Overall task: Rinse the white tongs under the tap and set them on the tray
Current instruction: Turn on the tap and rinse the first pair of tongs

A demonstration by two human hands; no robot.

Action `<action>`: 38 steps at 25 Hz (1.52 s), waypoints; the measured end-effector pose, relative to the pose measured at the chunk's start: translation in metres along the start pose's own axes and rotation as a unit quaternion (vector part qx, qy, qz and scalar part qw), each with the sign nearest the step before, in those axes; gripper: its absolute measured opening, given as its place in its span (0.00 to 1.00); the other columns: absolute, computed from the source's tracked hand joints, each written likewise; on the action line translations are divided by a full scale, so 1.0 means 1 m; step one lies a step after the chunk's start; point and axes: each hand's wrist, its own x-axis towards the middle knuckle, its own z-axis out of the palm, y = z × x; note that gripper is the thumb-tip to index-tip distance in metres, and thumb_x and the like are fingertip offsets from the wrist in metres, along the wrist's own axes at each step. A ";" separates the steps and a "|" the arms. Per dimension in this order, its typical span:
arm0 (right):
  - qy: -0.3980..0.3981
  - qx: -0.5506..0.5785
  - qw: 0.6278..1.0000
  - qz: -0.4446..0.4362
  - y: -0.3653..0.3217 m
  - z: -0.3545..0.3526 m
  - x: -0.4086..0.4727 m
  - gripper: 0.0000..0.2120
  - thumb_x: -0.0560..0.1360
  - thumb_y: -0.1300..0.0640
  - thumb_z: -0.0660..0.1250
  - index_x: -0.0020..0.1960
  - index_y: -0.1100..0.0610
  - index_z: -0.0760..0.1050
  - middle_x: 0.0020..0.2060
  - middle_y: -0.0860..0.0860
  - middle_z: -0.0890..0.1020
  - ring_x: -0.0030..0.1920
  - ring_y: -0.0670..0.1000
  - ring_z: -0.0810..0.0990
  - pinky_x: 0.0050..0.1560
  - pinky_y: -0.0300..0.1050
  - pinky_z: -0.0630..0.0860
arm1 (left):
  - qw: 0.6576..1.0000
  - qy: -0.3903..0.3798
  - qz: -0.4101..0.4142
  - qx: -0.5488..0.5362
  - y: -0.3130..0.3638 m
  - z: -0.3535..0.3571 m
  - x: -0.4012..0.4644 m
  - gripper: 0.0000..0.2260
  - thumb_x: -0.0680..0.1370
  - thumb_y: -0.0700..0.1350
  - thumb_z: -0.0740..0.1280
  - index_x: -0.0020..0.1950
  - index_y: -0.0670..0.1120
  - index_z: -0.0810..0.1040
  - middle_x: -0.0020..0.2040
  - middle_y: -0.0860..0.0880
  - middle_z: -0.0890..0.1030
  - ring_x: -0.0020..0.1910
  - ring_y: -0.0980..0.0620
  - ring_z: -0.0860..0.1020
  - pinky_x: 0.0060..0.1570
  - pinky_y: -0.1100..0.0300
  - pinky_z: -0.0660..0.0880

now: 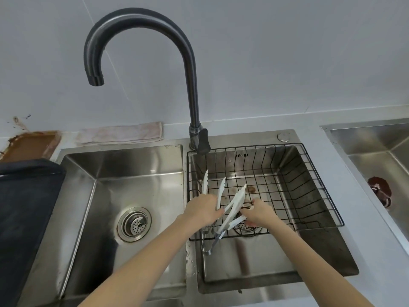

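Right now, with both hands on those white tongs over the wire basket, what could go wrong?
1. The left hand and right hand hold more than one pair of white tongs; they cross and might tangle or slip.
2. Their tips hang in the wire basket and may snag.
3. The tap spout points over the left basin, with no water visibly running, so the tongs must travel there.

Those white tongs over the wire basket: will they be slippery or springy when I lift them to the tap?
Probably light: the white tongs look like thin plastic on slim metal handles. Likely springy, since the arms splay apart above the left hand. Possibly slippery: droplets sit on the sink divider, though I can't tell whether the tongs are wet.
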 end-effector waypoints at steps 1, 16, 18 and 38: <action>-0.003 0.009 1.000 0.000 0.000 0.000 0.001 0.26 0.75 0.58 0.61 0.71 0.62 0.60 0.48 0.56 0.75 0.54 0.58 0.82 0.56 0.51 0.79 | 1.000 -0.002 -0.005 0.006 -0.001 0.001 0.001 0.15 0.78 0.51 0.60 0.50 0.40 0.76 0.39 0.46 0.78 0.43 0.45 0.77 0.45 0.54 0.75; 0.089 0.099 0.988 -0.079 -0.017 -0.009 -0.030 0.25 0.74 0.62 0.62 0.70 0.60 0.62 0.55 0.62 0.78 0.45 0.56 0.81 0.46 0.46 0.81 | 0.988 0.041 0.017 -0.148 -0.007 -0.003 -0.023 0.09 0.76 0.46 0.64 0.53 0.43 0.74 0.46 0.43 0.82 0.34 0.50 0.77 0.46 0.52 0.80; 0.112 0.096 0.983 -0.111 -0.025 -0.009 -0.036 0.24 0.74 0.61 0.62 0.70 0.58 0.63 0.53 0.60 0.79 0.42 0.54 0.80 0.50 0.50 0.81 | 0.981 0.061 0.017 -0.181 -0.012 -0.006 -0.032 0.07 0.77 0.46 0.63 0.53 0.47 0.71 0.41 0.46 0.80 0.29 0.54 0.74 0.41 0.55 0.79; 0.063 0.089 0.954 -0.281 -0.118 0.049 -0.072 0.29 0.75 0.61 0.64 0.72 0.50 0.60 0.54 0.55 0.76 0.47 0.56 0.80 0.52 0.47 0.79 | 0.820 0.126 -0.060 -0.555 -0.104 -0.042 -0.096 0.06 0.79 0.44 0.60 0.49 0.42 0.70 0.37 0.47 0.76 0.19 0.60 0.72 0.20 0.68 0.70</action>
